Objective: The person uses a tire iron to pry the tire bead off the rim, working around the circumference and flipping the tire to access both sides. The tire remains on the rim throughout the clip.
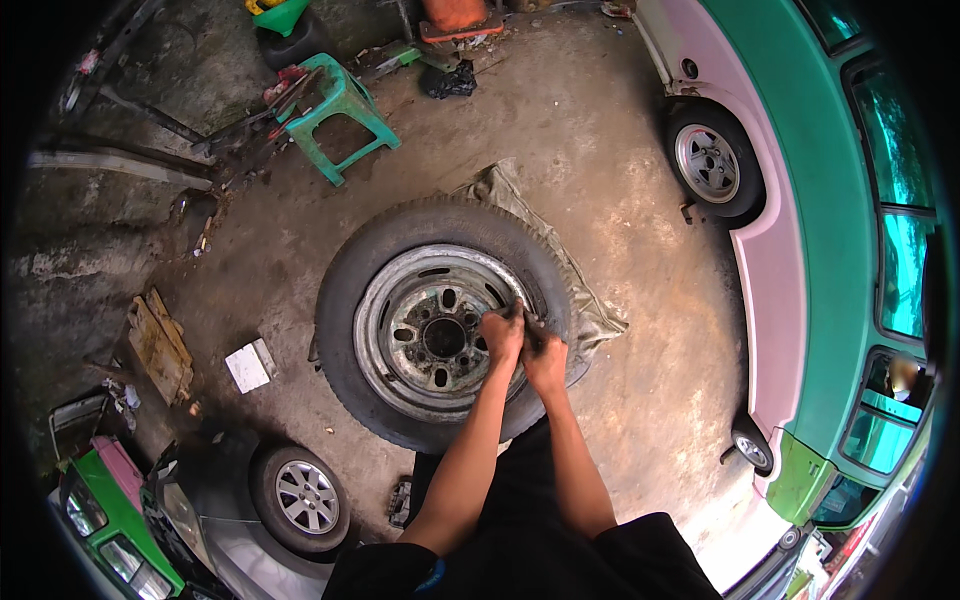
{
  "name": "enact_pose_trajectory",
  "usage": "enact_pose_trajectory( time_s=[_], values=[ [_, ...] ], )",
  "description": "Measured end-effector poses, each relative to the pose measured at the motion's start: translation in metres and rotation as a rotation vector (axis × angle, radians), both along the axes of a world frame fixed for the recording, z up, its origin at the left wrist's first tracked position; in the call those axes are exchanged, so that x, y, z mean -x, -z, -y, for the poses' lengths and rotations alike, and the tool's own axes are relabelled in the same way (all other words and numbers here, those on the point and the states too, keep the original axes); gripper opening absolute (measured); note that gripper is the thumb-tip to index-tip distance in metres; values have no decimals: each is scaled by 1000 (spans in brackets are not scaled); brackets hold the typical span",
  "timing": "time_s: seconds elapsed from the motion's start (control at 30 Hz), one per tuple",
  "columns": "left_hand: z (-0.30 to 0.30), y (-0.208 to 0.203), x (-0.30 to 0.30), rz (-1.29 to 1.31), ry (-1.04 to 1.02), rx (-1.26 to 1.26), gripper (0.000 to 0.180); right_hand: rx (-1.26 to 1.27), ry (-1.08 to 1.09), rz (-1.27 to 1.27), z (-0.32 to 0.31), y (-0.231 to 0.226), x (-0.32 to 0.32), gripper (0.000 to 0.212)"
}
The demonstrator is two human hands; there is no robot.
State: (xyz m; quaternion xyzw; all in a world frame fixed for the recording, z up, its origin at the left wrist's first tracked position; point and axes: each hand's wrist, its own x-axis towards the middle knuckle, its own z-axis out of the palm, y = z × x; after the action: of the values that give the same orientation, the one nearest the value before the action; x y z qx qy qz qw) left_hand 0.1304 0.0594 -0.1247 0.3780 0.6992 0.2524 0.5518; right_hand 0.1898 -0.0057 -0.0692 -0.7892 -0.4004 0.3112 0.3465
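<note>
A black tyre on a worn grey steel rim lies flat in front of me, its face up. My left hand is closed over the right part of the rim. Close beside it, my right hand is closed above the tyre's inner edge. Both hands meet where rim and sidewall join, with thumbs pointing away from me. Whatever the fingers grip there is hidden or too small to name. A crumpled grey-green cloth sticks out from under the tyre at the right.
A green and pink van stands along the right. Beyond the tyre at left is a green plastic stool. A white box and a wooden piece lie on the left. A car wheel is at the lower left.
</note>
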Motion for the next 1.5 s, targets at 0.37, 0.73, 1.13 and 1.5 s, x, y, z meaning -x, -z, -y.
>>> enact_pose_trajectory(
  time_s=[0.37, 0.73, 1.13, 1.5],
  values=[
    [-1, -4, -2, -64, 80, -14, 38, 51, 73, 13, 1, -5, -2, 27],
    [-2, 9, 3, -13, 92, -56, 39, 45, 74, -11, -2, -6, 1, 26],
    [-3, -8, -1, -79, 60, -75, 43, 106, 63, -22, -1, -7, -1, 25],
    [-10, 5, -3, -91, -26, -44, 40, 106, 54, -2, -9, -1, 0, 26]
  ],
)
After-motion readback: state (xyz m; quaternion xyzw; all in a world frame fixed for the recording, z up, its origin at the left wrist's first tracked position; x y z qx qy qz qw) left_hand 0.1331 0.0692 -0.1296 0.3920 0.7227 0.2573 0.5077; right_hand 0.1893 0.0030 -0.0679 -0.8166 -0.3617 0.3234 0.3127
